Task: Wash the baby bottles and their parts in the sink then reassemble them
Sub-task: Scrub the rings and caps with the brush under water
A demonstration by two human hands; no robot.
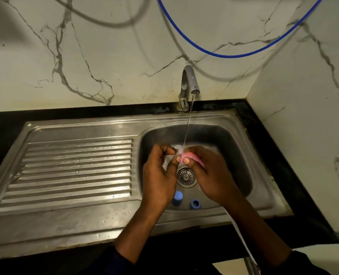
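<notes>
Over the steel sink basin (232,147), both my hands work under a thin stream of water from the tap (188,84). My left hand (160,171) pinches a clear, soft bottle teat (177,150). My right hand (210,175) grips a pink sponge-like piece (192,157) pressed against the teat. At the basin's near edge, a blue bottle cap (177,198) and a blue ring (195,203) lie between my wrists. I cannot see any bottle body.
The round drain strainer (186,176) sits just below my fingers. A ribbed, wet draining board (75,167) lies left of the basin. A black counter (295,175) and a marble wall surround the sink. A blue hose (234,55) hangs above.
</notes>
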